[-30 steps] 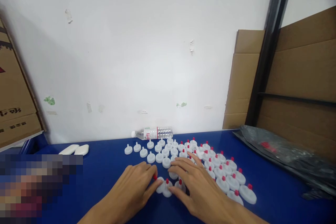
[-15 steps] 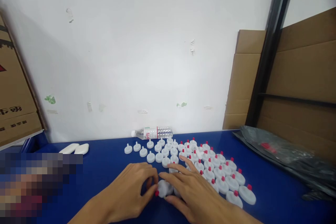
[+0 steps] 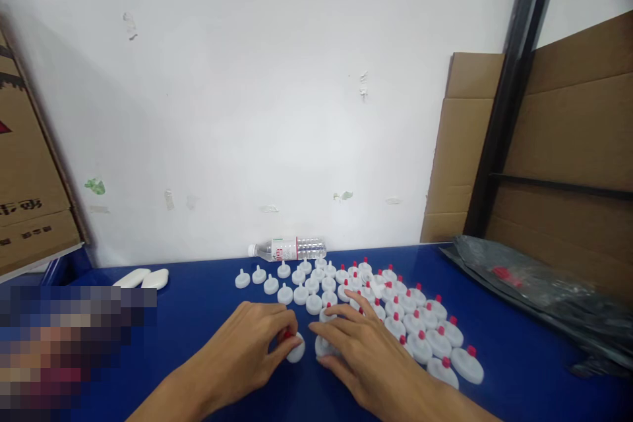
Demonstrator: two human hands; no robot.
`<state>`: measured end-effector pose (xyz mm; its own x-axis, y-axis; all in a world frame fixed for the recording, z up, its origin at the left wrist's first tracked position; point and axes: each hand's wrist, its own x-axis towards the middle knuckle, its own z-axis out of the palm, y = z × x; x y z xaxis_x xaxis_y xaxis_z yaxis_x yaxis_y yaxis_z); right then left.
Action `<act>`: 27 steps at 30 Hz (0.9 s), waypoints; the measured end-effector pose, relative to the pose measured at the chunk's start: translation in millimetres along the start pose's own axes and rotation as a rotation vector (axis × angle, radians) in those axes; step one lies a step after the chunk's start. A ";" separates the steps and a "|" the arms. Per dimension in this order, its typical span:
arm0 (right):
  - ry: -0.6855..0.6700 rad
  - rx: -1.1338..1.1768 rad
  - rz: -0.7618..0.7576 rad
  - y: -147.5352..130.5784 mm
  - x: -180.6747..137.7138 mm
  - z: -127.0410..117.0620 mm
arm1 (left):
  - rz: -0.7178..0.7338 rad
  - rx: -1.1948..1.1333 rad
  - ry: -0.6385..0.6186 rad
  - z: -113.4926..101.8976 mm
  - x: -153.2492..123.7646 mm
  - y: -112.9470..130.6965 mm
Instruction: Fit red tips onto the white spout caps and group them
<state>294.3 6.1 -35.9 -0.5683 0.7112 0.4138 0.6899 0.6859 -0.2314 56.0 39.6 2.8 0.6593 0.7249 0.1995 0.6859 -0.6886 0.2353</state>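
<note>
Several white plastic caps stand in rows on the blue table (image 3: 208,316). The caps on the right (image 3: 435,336) carry red tips; those at the back left (image 3: 270,285) are plain white. My left hand (image 3: 252,349) pinches a white cap with a red tip (image 3: 295,347) between thumb and fingers, just above the table. My right hand (image 3: 361,346) lies curled over another white cap (image 3: 324,345) close beside it, fingertips on it.
A clear water bottle (image 3: 289,249) lies on its side against the white wall. Two white oblong pieces (image 3: 143,277) rest at the left. A black plastic bag (image 3: 534,290) and cardboard boxes (image 3: 568,145) stand at the right. A blurred patch covers the lower left.
The hands drew two caps out of the group toward me. The left hand has taken one cap with a red tip; the right hand has closed over the neighbouring cap.
</note>
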 end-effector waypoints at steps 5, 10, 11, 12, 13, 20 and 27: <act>0.064 -0.006 -0.011 -4.2 0.2 -9.0 | -0.001 -0.040 0.012 2.5 1.1 1.2; 0.026 -0.033 0.021 -3.7 0.0 -12.1 | -0.033 -0.234 0.056 6.6 2.9 7.0; -0.006 -0.041 0.025 -3.1 0.3 -12.5 | -0.037 -0.262 0.083 6.7 3.3 7.4; -0.039 -0.055 0.024 -2.5 0.7 -12.8 | -0.040 -0.265 0.118 6.8 3.6 7.2; -0.067 -0.072 0.019 -1.8 1.1 -12.9 | -0.042 -0.249 0.161 7.1 3.8 6.5; -0.052 -0.126 0.007 1.9 -0.3 -9.7 | -0.043 -0.065 0.364 8.2 1.9 -4.1; 0.021 -0.147 0.055 11.2 -4.8 -14.5 | -0.114 0.046 0.412 -0.3 4.3 -11.9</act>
<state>311.2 8.1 -27.7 -0.5192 0.7431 0.4222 0.7789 0.6147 -0.1240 50.6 50.9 1.1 0.4066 0.7371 0.5398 0.7666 -0.5967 0.2373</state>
